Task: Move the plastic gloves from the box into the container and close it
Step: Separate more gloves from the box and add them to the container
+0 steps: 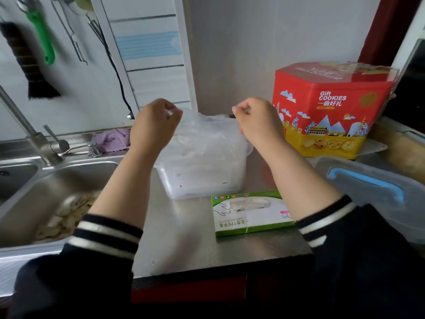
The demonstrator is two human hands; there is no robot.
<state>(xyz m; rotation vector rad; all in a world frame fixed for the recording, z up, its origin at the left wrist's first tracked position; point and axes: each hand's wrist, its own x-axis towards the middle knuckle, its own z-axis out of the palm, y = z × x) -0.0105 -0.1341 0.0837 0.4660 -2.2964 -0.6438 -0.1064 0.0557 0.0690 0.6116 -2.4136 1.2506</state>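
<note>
A clear plastic container (202, 183) stands open on the steel counter. Thin plastic gloves (204, 134) hang stretched above it between my two hands, their lower part draping into it. My left hand (156, 125) pinches the left edge of the gloves, and my right hand (257, 123) pinches the right edge. The green and white glove box (248, 224) lies flat in front of the container, with more gloves showing through its opening. The container's clear lid with blue clips (372, 187) lies at the right.
A red and yellow cookie tin (331, 111) stands behind on the right. A steel sink (46, 196) with scraps in it lies to the left, with a faucet (30, 134) and a purple cloth (112, 141). Utensils hang on the wall.
</note>
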